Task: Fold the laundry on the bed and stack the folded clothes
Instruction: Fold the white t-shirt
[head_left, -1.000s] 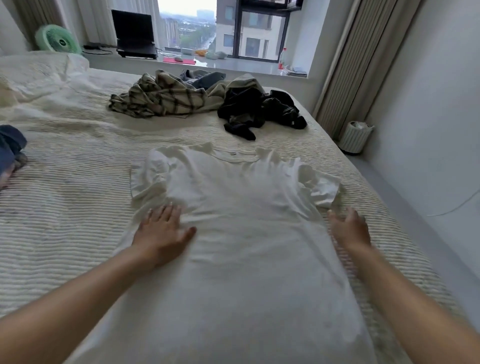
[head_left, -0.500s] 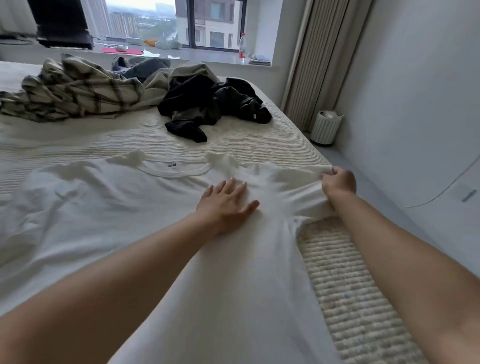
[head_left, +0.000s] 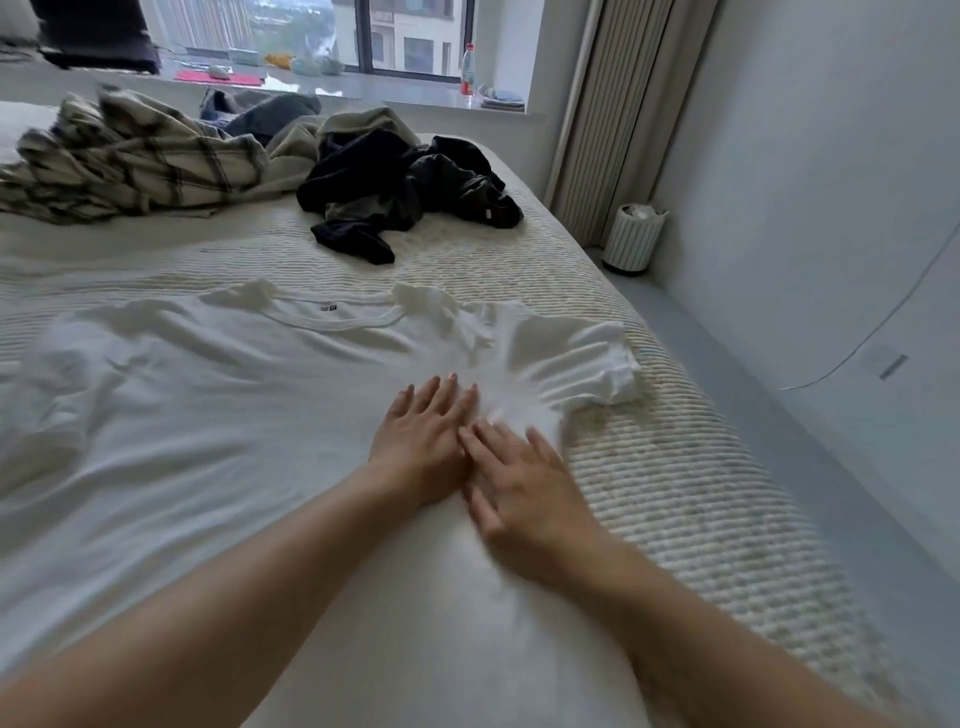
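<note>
Smoothing a white T-shirt flat on the bed.

The ribbed bedspread carries the T-shirt spread face-up, collar toward the window, its right sleeve bunched near the bed's edge. Behind it lie a plaid garment and a dark clothes heap, unfolded. The left hand and right hand press side by side on the shirt, fingers straight, gripping nothing. A small white bin stands on the floor.

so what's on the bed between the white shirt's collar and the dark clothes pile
Only bare ribbed bedspread lies between the white shirt collar and the dark clothes pile, in the head view.
</note>
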